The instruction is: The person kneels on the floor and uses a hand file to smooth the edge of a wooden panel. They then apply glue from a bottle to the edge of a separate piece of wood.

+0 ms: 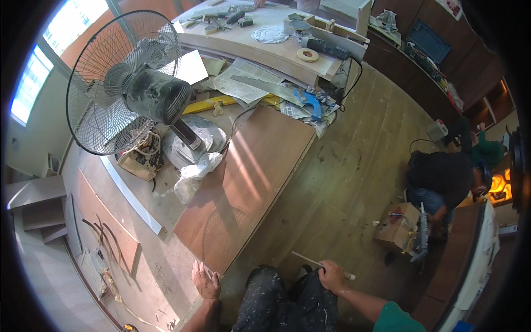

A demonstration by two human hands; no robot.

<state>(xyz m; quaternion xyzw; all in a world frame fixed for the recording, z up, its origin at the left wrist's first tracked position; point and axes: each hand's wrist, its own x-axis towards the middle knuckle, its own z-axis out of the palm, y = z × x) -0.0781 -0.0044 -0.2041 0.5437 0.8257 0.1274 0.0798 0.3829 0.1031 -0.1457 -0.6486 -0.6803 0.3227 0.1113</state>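
My left hand [206,282] rests at the table's edge with its fingers stretched out, beside the near corner of a brown wood-grain board [249,182]. That board lies flat along the right side of the table [166,260]. Over my lap, my right hand [332,275] is closed around a thin pale stick [304,257]. One slim end sticks out to the left, and a thicker whitish end shows to the right of the hand. What kind of tool it is, I cannot make out.
A dusty standing fan [157,94] stands on the table, near a blue-handled handsaw [312,105] and newspapers [246,80]. Power tools lie farther back, with masking tape [307,55]. At right, another person [440,180] crouches by a cardboard box [397,221] on the wood floor [354,149].
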